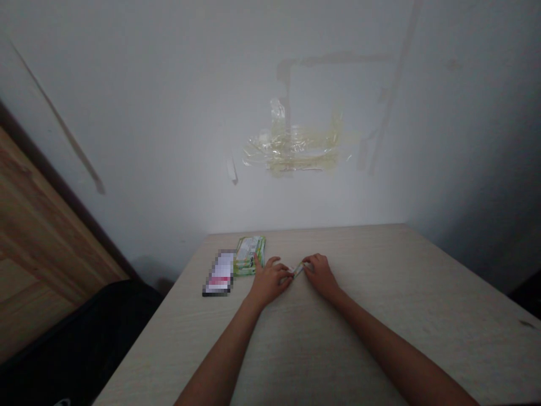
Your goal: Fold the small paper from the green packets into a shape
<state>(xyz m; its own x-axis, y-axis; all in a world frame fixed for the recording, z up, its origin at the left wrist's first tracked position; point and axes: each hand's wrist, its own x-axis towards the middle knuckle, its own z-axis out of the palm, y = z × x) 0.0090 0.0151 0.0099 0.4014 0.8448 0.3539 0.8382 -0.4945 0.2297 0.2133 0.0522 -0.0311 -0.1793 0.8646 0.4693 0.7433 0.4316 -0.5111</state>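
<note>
Both my hands rest near the far middle of a pale wooden table [380, 316]. My left hand [269, 279] and my right hand [320, 274] are closed, and together they pinch a small white-and-green packet [297, 269] between their fingertips, just above the tabletop. A stack of green-and-white packets [249, 255] lies just left of my left hand, close to its raised finger. Further left lies a flat rectangular thing [220, 273] whose surface is blurred out.
A white wall [169, 113] rises right behind the table, with old yellowed tape [296, 146] stuck on it. A wooden panel [34, 237] stands at the left. Something dark [84, 344] sits low beside the table's left edge.
</note>
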